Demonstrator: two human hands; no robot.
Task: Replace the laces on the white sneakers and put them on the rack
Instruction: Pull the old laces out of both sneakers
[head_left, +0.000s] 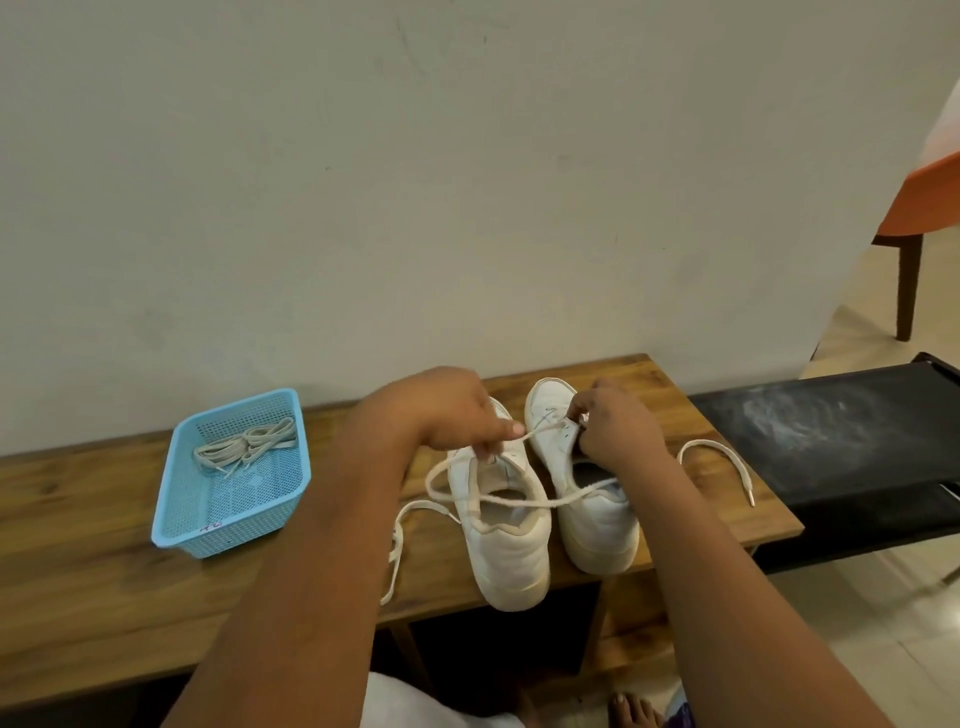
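Two white sneakers stand side by side on the wooden bench (104, 571), toes toward the wall: the left sneaker (511, 540) and the right sneaker (592, 519). My left hand (447, 410) pinches a white lace (498, 501) that runs from the right sneaker's eyelets and loops across the left sneaker's opening. My right hand (613, 426) grips the right sneaker at its eyelets. Another stretch of lace (727, 457) curls on the bench to the right. A further lace (395, 540) trails off the bench's front edge.
A light blue plastic basket (176, 519) at the left of the bench holds a bundle of cream laces (249, 444). A black fabric rack shelf (841, 441) adjoins the bench on the right. An orange chair (919, 208) stands at the far right. My bare toes (631, 709) show below.
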